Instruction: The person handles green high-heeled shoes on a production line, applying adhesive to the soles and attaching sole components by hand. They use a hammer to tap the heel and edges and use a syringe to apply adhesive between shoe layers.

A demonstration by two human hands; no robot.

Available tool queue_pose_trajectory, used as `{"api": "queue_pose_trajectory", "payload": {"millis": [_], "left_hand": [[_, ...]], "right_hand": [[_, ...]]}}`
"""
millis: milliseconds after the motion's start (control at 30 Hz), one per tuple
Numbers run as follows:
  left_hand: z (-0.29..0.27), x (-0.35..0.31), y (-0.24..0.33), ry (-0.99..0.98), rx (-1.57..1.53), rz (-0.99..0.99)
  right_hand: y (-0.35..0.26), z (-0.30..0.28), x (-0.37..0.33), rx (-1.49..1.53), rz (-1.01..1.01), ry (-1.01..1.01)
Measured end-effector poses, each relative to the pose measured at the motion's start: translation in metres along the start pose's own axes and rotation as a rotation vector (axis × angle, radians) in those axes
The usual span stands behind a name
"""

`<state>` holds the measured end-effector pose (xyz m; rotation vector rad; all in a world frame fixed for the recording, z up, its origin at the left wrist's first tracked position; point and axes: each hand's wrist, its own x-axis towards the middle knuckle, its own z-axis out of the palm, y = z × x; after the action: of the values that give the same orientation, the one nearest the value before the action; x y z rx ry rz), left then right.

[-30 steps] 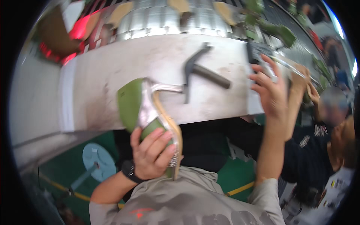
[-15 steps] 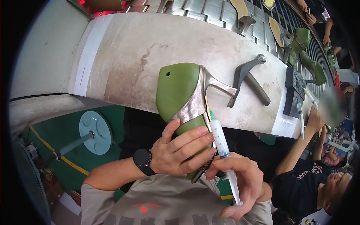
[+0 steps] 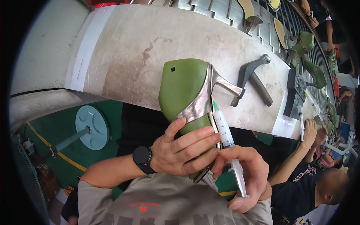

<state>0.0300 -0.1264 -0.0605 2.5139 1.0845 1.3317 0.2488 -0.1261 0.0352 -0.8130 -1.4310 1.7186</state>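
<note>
The left hand (image 3: pixel 185 150) is wrapped around the lower part of a green shoe last (image 3: pixel 184 92) that carries a silver high-heel shoe upper (image 3: pixel 198 107), its fingers closed across the front of the last and the thumb lying up along the silver band. The last rises from the hand, its rounded green end over the edge of the pale workbench (image 3: pixel 142 48), with the metallic stiletto heel (image 3: pixel 227 84) jutting to the right. The right hand (image 3: pixel 245 176) sits just beside and below the left, curled in a fist-like grip on a clear plastic syringe (image 3: pixel 227 138); the green tip of the syringe touches or nearly touches the silver edge of the upper, right next to the left fingertips. A black wristwatch (image 3: pixel 142 157) is on the left wrist. On the bench to the right lies a grey hammer (image 3: pixel 253 77), well apart from both hands. Another person's hand (image 3: pixel 310 129) rests at the bench edge farther right.
</note>
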Motion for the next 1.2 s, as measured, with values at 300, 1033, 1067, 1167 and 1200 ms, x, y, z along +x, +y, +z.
{"api": "queue_pose_trajectory", "payload": {"millis": [300,1033,1067,1167,1200], "left_hand": [[-0.001,-0.003,-0.003,-0.046,0.039,0.036],[-0.004,-0.005,-0.003,-0.046,0.009,0.023],[-0.004,-0.004,-0.002,-0.047,0.009,0.026],[-0.004,-0.004,-0.003,-0.049,0.008,0.03],[-0.004,-0.005,-0.004,-0.05,0.013,0.033]], "right_hand": [[-0.006,0.002,-0.001,-0.082,0.002,0.072],[-0.025,0.023,-0.011,0.062,0.188,0.343],[-0.025,0.022,-0.012,0.068,0.187,0.345],[-0.029,0.024,-0.012,0.07,0.208,0.367],[-0.03,0.025,-0.011,0.066,0.229,0.387]]}}
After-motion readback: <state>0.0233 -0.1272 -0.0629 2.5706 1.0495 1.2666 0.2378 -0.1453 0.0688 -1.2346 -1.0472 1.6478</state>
